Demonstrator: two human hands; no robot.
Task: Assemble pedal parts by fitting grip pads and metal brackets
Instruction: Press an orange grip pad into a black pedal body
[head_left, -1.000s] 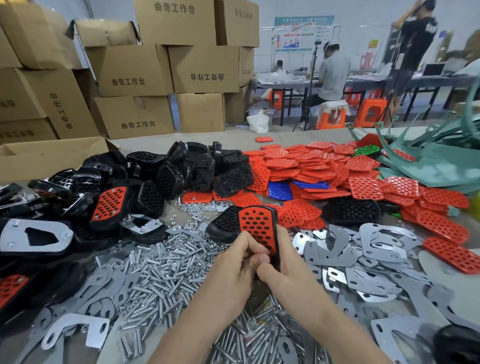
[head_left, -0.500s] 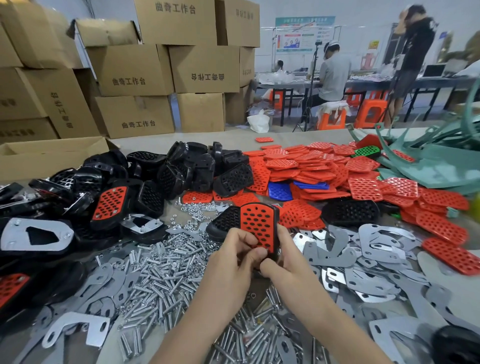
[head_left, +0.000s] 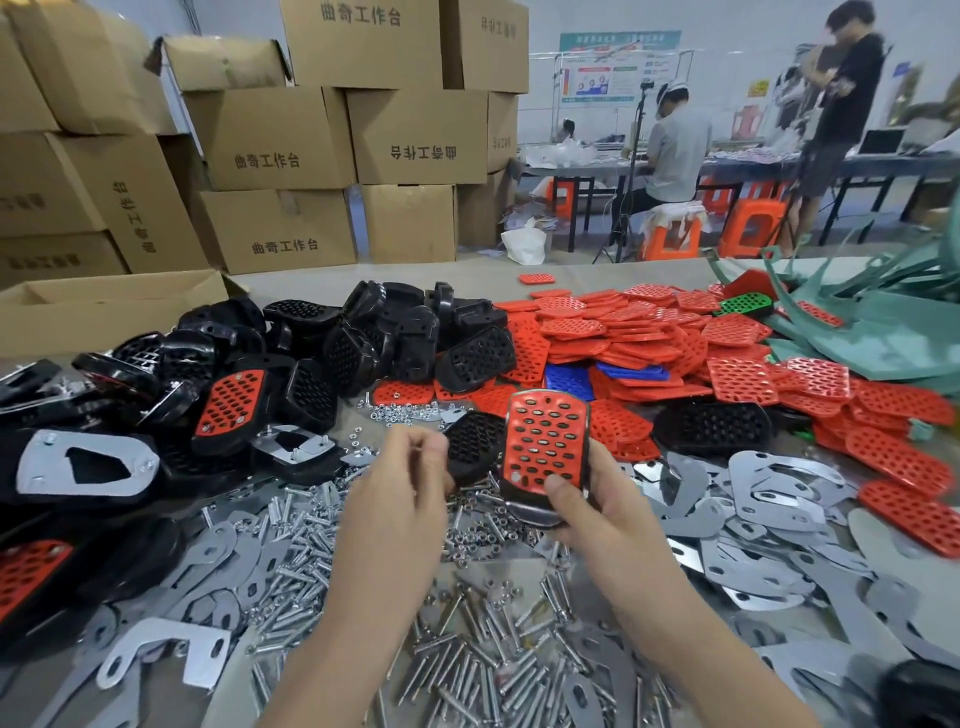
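A black plastic pedal body faced with a red perforated grip pad (head_left: 545, 441) is held upright in the right hand (head_left: 592, 514). It is gripped at its lower end, with the thumb laid across the bottom of the red face and the other fingers wrapped behind, so that the pedal's lower edge and back are hidden. The left hand (head_left: 400, 488) is raised just to the left of the pedal and apart from it. Its fingers (head_left: 428, 447) are curled and smeared by motion blur, so it cannot be told whether anything small is pinched in them. Part of a bare black perforated pedal shell (head_left: 470, 447) is seen between the two sets of fingers, its near end covered by the left hand. Loose silver bolts (head_left: 306, 561) are heaped below the left fingers, and flat grey metal brackets (head_left: 769, 493) are spread to the right of the right fingers. Red grip pads (head_left: 649, 332) are piled beyond the fingertips. On the stacked brown cardboard boxes (head_left: 270, 135) "曲奇工作台" is printed, on some of them upside down. The far wall poster cannot be read.
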